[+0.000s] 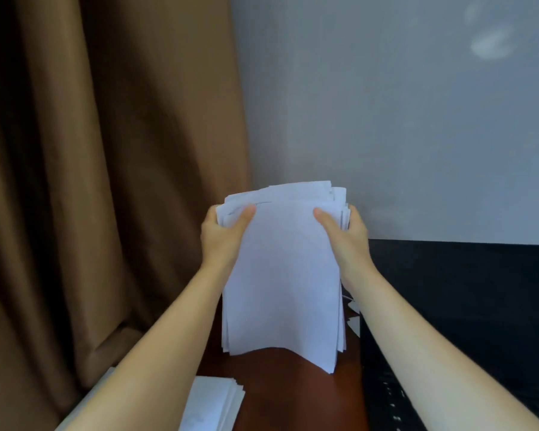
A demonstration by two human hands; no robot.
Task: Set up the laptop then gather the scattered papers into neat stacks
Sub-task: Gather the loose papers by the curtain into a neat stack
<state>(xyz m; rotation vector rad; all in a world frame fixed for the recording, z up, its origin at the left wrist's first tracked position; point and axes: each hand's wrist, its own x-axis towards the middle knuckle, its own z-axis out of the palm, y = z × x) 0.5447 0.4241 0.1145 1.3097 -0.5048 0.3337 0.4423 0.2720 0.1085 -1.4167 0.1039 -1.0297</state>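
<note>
Sheaf of papers (pixel 283 275): white, many sheets, held upright at mid-frame above the near part of the table; top edges ragged and uneven, lower edges fanned, one bottom corner drooping forward.
Contact with table: cannot be told; lower edge either just above the brown surface or resting on it.
Left hand (pixel 223 234): grips the upper left edge, thumb laid across the front sheet, fingers wrapped round the back and mostly hidden.
Right hand (pixel 349 237): grips the upper right edge in mirror fashion, thumb in front, fingers behind.
Handling (judged): light as a bundle, limp rather than stiff; sags wherever unsupported; smooth sheets likely to slide over one another and splay if the pinch slackens; corners prone to creasing.
Where to hold (judged): both long edges near the top, as here, loosely enough for sheets to drop and square up when tapped; firmer and lower for carrying.
Second stack (pixel 212 402): flat on the table at lower left, edges slightly stepped.
Scraps (pixel 353 321): small white pieces just right of the sheaf; too small to identify.
Laptop (pixel 448 290): black, open, right of the sheaf, screen dark.
Table (pixel 293 393): reddish brown.
Curtain (pixel 106 181): brown, pleated, at left.
Wall (pixel 386 119): pale grey, behind.
</note>
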